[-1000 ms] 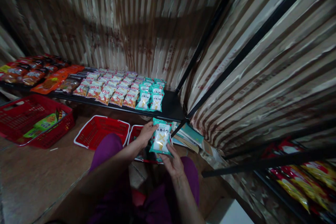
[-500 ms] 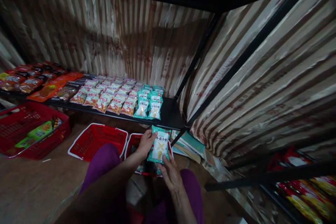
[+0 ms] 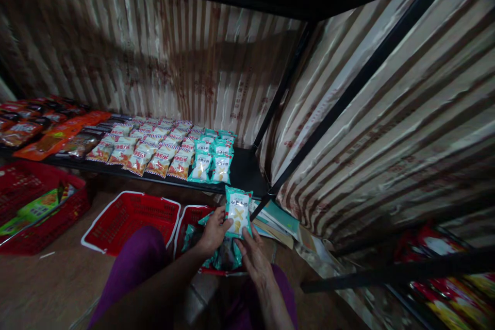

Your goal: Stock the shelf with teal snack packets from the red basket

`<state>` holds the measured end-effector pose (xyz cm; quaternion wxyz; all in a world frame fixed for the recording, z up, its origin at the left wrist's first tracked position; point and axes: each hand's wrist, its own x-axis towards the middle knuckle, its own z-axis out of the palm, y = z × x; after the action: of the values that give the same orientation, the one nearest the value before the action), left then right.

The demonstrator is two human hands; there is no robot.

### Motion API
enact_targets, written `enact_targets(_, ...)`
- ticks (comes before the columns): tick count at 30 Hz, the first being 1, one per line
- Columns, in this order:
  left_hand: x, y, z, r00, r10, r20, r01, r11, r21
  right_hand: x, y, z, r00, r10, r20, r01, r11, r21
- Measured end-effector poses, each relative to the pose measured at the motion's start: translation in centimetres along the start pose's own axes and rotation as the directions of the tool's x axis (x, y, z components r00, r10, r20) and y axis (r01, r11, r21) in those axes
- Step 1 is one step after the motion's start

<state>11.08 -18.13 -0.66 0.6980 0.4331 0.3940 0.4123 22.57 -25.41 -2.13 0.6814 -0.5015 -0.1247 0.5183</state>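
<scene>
Between my hands is a teal and white snack bag, printed side up, above a red basket. My left hand grips its left edge with thumb and fingers. At the lower right edge, my right hand holds it, fingers partly behind the bag. More teal bags lie inside the basket below, partly hidden by my arms. Beyond my hands, matching teal bags stand in two columns on the low black shelf, beside rows of white and orange snack bags.
An upright black post rises right of the shelf. Left of my knee sits a red basket with a white rim; another red basket holds green packs. Papers and books lie behind the post. Red and yellow packets fill the right shelf.
My view has shifted slightly, so the shelf and baskets appear further left and lower. The bag stays in both hands, and my left hand's grip has slid lower along its edge.
</scene>
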Motion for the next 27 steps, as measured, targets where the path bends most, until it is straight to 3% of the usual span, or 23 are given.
enact_targets(6, 3.2, -0.4, 1.9, 0.993, 0.118, -0.032, -0.117, 0.993, 0.013, 2.5, -2.1, 0.6, 0.998, -0.062, 0.001, 0.062, 0.998, -0.028)
enact_targets(12, 8.1, 0.5, 4.3, 0.973, 0.209, -0.102, -0.189, 0.966, 0.174, 7.2, -4.8, 1.5, 0.993, -0.114, -0.02, 0.113, 0.993, -0.027)
enact_targets(21, 15.7, 3.7, 9.1, 0.94, 0.286, -0.188, -0.161, 0.853, 0.497, 16.7, -8.0, 3.7, 0.966, -0.216, -0.142, 0.222, 0.974, 0.032)
enact_targets(27, 20.1, 5.1, 11.7, 0.915, 0.307, -0.261, -0.113, 0.817, 0.566, 23.0, -10.1, 5.6, 0.963, -0.245, -0.114, 0.254, 0.964, 0.074)
